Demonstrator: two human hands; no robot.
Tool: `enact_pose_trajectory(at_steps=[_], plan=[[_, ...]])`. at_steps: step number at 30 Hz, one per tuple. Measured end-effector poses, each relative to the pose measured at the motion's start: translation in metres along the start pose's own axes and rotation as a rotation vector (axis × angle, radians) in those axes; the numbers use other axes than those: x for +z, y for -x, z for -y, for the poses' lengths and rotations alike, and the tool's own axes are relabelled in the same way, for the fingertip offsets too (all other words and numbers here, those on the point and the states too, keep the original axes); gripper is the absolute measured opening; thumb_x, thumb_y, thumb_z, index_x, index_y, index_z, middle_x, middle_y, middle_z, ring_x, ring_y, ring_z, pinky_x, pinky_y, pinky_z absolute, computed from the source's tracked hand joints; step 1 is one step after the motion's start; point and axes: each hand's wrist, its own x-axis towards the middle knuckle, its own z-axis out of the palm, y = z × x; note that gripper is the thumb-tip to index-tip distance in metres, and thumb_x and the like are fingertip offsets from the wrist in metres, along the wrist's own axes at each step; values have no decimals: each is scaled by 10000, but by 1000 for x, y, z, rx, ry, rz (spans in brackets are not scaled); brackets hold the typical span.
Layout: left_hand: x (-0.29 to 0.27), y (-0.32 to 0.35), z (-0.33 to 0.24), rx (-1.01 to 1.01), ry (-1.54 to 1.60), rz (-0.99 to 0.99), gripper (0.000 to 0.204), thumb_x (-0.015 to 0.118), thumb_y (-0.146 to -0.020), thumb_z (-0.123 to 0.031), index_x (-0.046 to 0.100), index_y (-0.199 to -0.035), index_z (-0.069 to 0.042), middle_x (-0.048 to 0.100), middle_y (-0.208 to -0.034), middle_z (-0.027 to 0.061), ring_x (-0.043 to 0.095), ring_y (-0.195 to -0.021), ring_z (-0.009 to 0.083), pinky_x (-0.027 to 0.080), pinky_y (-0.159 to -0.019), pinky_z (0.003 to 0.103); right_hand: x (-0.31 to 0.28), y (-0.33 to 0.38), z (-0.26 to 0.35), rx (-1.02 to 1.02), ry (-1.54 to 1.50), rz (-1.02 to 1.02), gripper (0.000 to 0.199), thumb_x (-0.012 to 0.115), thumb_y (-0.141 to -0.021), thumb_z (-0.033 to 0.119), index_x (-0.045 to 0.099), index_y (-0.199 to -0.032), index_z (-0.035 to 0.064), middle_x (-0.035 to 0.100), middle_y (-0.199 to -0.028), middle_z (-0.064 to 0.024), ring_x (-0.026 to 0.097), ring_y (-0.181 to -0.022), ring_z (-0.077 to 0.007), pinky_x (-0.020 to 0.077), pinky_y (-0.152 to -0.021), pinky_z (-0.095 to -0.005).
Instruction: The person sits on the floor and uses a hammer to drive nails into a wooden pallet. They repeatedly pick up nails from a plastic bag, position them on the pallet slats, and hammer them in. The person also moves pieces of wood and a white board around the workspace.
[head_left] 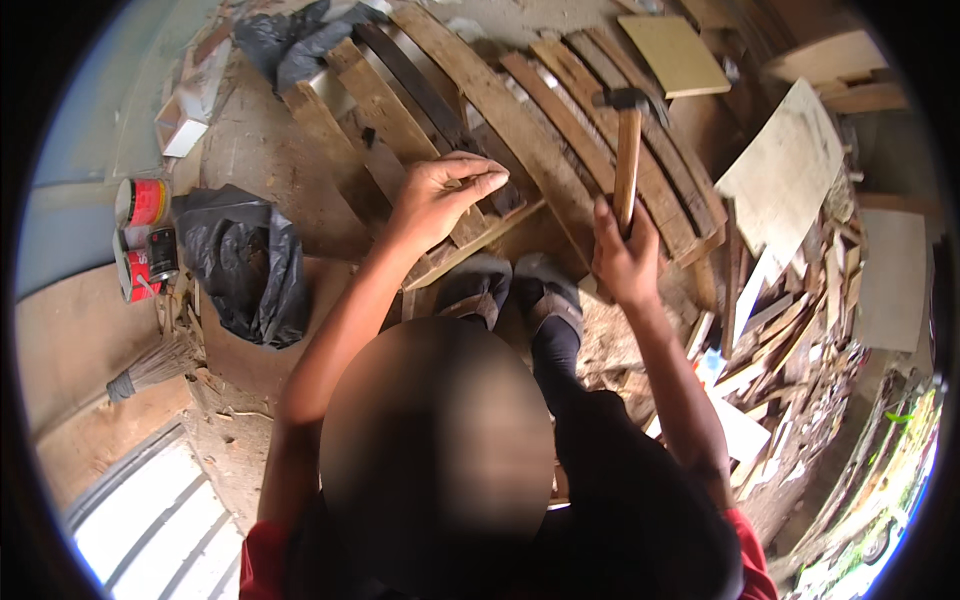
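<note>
Head view: one hammer (627, 165) above wooden slats (490, 100), fingers of right hand (628, 255) wrapped low on its handle, seemingly for leverage; fingers of left hand (447, 195) pressed together, any pinched contents indiscernible.

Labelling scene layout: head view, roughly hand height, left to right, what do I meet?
Red cylindrical cans, crumpled black plastic bag, bare left hand, bare right hand gripping wooden-handled hammer, curved thin pale sheet, pale rectangular panel.
</note>
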Motion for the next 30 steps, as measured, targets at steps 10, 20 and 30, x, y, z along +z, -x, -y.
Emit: enact_pose_trajectory(at_steps=[10, 20, 30], plan=[[10, 41, 10, -41, -195, -227, 152, 708, -906, -48, 735, -1037, 25, 719, -918, 39, 633, -800, 71, 508, -733, 231, 0, -6, -5, 70, -94, -26, 304, 624, -1002, 287, 503, -886, 34, 481, -579, 27, 460, -445, -57, 382, -393, -242], [19, 41, 10, 118, -471, -230, 143, 754, -849, -50, 764, -987, -13, 686, -957, 63, 652, -856, 160, 507, -779, 287, -2, -11, -20, 2, 110, -67, 437, 654, -966, 408, 574, -934, -21, 542, -703, -76, 485, -659, -132, 441, -603, -333], [25, 39, 11, 196, -499, -216, 175, 753, -815, -45, 766, -990, -48, 682, -946, 69, 656, -826, 220, 514, -732, 330, -1, -10, -12, 71, 161, -56, 462, 658, -956, 432, 585, -946, -25, 536, -692, -80, 481, -660, -136, 437, -606, -336]])
